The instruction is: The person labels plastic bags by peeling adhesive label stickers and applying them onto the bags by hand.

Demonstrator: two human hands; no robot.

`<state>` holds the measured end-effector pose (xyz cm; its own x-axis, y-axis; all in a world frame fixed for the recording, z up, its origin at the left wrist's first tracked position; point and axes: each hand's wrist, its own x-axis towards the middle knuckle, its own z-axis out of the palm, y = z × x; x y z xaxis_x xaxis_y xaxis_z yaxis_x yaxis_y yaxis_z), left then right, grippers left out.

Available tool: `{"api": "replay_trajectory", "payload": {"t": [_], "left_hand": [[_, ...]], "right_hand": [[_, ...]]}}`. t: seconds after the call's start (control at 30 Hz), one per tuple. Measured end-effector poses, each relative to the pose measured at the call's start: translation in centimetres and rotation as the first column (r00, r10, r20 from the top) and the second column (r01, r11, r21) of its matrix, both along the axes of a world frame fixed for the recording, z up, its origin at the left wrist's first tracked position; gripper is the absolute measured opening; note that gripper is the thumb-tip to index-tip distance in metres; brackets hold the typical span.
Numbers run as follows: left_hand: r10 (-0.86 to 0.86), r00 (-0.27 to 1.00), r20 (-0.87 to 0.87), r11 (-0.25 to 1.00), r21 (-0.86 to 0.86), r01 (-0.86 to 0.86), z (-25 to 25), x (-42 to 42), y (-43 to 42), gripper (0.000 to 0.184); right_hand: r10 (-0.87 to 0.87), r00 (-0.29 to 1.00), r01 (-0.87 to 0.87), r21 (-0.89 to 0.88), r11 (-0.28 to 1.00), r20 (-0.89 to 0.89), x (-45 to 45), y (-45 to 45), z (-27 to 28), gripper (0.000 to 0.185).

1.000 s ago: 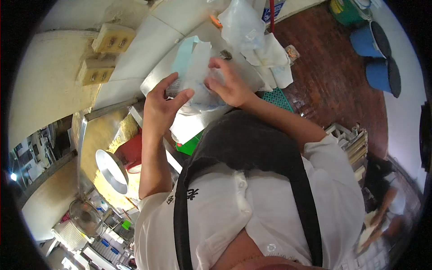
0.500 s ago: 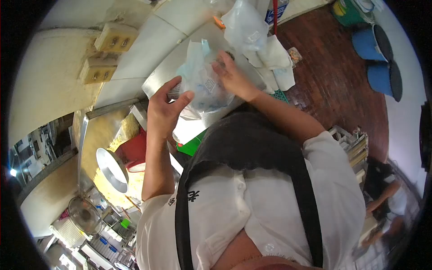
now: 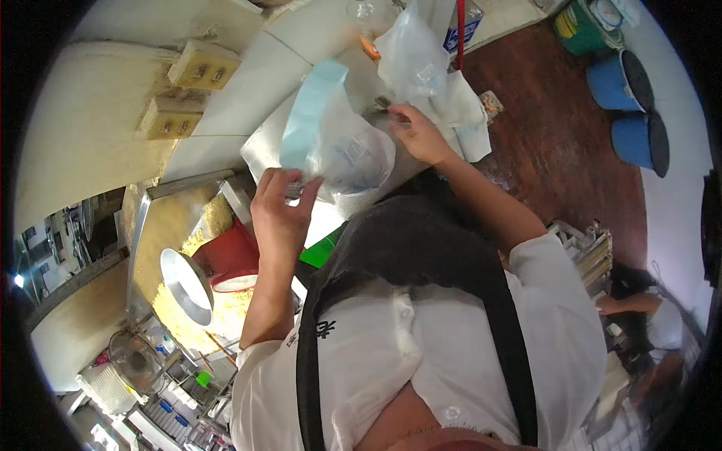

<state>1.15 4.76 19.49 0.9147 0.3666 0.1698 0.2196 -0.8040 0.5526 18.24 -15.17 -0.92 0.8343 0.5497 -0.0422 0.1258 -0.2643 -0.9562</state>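
Note:
A translucent plastic bag (image 3: pixel 365 150) with small print lies on the metal counter, with a pale blue strip (image 3: pixel 308 113) standing up along its left side. At the bag's lower left corner is my left hand (image 3: pixel 280 207), thumb and fingers closed on its gathered printed edge. My right hand (image 3: pixel 421 137) hovers beside the bag's upper right side, fingers apart; whether the fingertips touch the plastic I cannot tell. A small dark object (image 3: pixel 383 101) lies just beyond those fingertips.
Another filled plastic bag (image 3: pixel 414 56) and white sheets (image 3: pixel 466 105) sit at the counter's far right. To the left, a red container (image 3: pixel 229 255) and a metal bowl (image 3: pixel 186 286) rest among yellow noodle-like food (image 3: pixel 169 308). Blue bins (image 3: pixel 630 139) stand on the floor. Another person's arm (image 3: pixel 628 303) shows at right.
The bag has opened out and shifted, its blue strip now spread upright. My right hand has moved right and away from it; my left hand has moved slightly down.

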Motion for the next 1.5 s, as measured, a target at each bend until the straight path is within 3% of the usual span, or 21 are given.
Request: {"api": "replay_trajectory", "payload": {"t": [0.07, 0.13, 0.2, 0.27, 0.3, 0.33, 0.43, 0.53, 0.63, 0.67, 0.73, 0.83, 0.93, 1.0, 1.03, 1.17, 1.23, 1.27, 1.3, 1.4, 1.5], "left_hand": [[-0.004, 1.0, 0.004, 0.999, -0.036, 0.004, 0.7, -0.6, 1.3, 0.017], [0.163, 0.984, -0.069, 0.96, -0.219, -0.175, 3.8, -1.0, 3.1, 0.011], [0.229, 0.943, 0.243, 0.907, -0.406, -0.115, 5.5, -1.6, 6.3, 0.007], [0.277, 0.868, 0.412, 0.855, -0.518, -0.027, 7.9, -1.6, 6.9, 0.007], [0.24, 0.834, 0.497, 0.823, -0.559, 0.096, 8.0, -1.4, 7.6, 0.005], [0.207, 0.818, 0.537, 0.813, -0.559, 0.162, 8.2, -1.1, 8.0, 0.004], [0.143, 0.772, 0.619, 0.755, -0.573, 0.32, 8.6, -0.6, 9.0, 0.005], [0.16, 0.731, 0.663, 0.786, -0.534, 0.311, 8.1, -0.6, 9.6, 0.007], [0.13, 0.724, 0.677, 0.769, -0.53, 0.357, 6.3, -0.8, 9.7, 0.017], [0.139, 0.743, 0.655, 0.722, -0.581, 0.377, 6.1, -0.5, 9.7, 0.022], [0.154, 0.777, 0.61, 0.62, -0.672, 0.404, 6.4, 0.5, 9.3, 0.032], [0.124, 0.872, 0.474, 0.49, -0.793, 0.361, 4.9, 4.0, 8.9, 0.031], [0.0, 0.947, 0.322, 0.368, -0.88, 0.3, 2.3, 8.0, 7.4, 0.031], [-0.127, 0.967, 0.222, 0.333, -0.909, 0.252, 0.6, 10.0, 6.7, 0.031], [-0.2, 0.965, 0.17, 0.334, -0.914, 0.23, -0.2, 10.9, 6.7, 0.031], [-0.45, 0.893, -0.015, 0.441, -0.873, 0.208, -2.2, 13.9, 6.8, 0.03], [-0.466, 0.878, -0.109, 0.611, -0.757, 0.23, -2.9, 15.9, 7.4, 0.03], [-0.44, 0.885, -0.152, 0.711, -0.661, 0.24, -3.4, 17.1, 7.7, 0.027], [-0.296, 0.944, -0.145, 0.896, -0.383, 0.223, -3.7, 18.1, 7.5, 0.014], [-0.074, 0.961, 0.265, 0.996, -0.028, 0.084, -4.8, 21.2, 5.8, 0.022], [-0.084, 0.969, 0.232, 0.995, -0.025, 0.092, -8.3, 24.2, 5.3, 0.021]], "right_hand": [[-0.008, 1.0, 0.009, 0.031, 0.999, -0.022, 0.3, -0.5, 0.4, 0.042], [-0.014, 1.0, 0.012, 0.111, 0.994, 0.016, -0.1, -0.7, 0.8, 0.043], [0.034, 0.991, -0.02, 0.103, 0.994, -0.131, -0.5, -0.3, 3.0, 0.046], [0.089, 0.972, -0.082, 0.038, 0.996, -0.216, -0.7, 0.1, 5.3, 0.045], [0.124, 0.965, -0.132, -0.023, 0.991, -0.23, -0.7, 0.5, 6.3, 0.042], [0.155, 0.957, -0.18, -0.083, 0.98, -0.244, -0.6, 1.0, 7.3, 0.039], [0.246, 0.892, -0.257, 0.024, 0.966, -0.379, -0.7, 2.2, 9.7, 0.038], [0.295, 0.873, -0.319, 0.003, 0.948, -0.39, -0.6, 2.3, 11.2, 0.032], [0.299, 0.807, -0.264, 0.142, 0.954, -0.509, -0.3, 2.2, 10.5, 0.029], [0.273, 0.782, -0.122, 0.292, 0.949, -0.56, -0.2, 2.2, 10.4, 0.03], [0.263, 0.709, 0.184, 0.531, 0.827, -0.655, -0.5, 2.5, 11.4, 0.035], [0.355, 0.678, 0.32, 0.693, 0.647, -0.644, 0.1, 2.2, 16.0, 0.047], [0.501, 0.722, 0.057, 0.763, 0.644, -0.477, 2.0, 2.7, 16.6, 0.052], [0.49, 0.76, -0.01, 0.747, 0.665, -0.427, 3.0, 3.5, 17.3, 0.049], [0.487, 0.777, -0.046, 0.736, 0.675, -0.398, 3.6, 4.0, 17.7, 0.048], [0.142, 0.961, 0.03, 0.597, 0.802, -0.238, 5.9, 4.6, 16.3, 0.03], [-0.007, 0.988, 0.09, 0.535, 0.84, -0.156, 8.7, 3.3, 14.8, 0.021], [-0.059, 0.973, 0.172, 0.525, 0.833, -0.225, 10.0, 2.4, 14.4, 0.018], [-0.112, 0.949, 0.254, 0.51, 0.822, -0.293, 11.2, 1.5, 14.2, 0.017], [-0.215, 0.874, 0.419, 0.451, 0.788, -0.436, 12.8, 0.2, 13.3, 0.018], [-0.297, 0.839, 0.501, 0.435, 0.749, -0.455, 14.1, -0.5, 10.5, 0.018]]}}
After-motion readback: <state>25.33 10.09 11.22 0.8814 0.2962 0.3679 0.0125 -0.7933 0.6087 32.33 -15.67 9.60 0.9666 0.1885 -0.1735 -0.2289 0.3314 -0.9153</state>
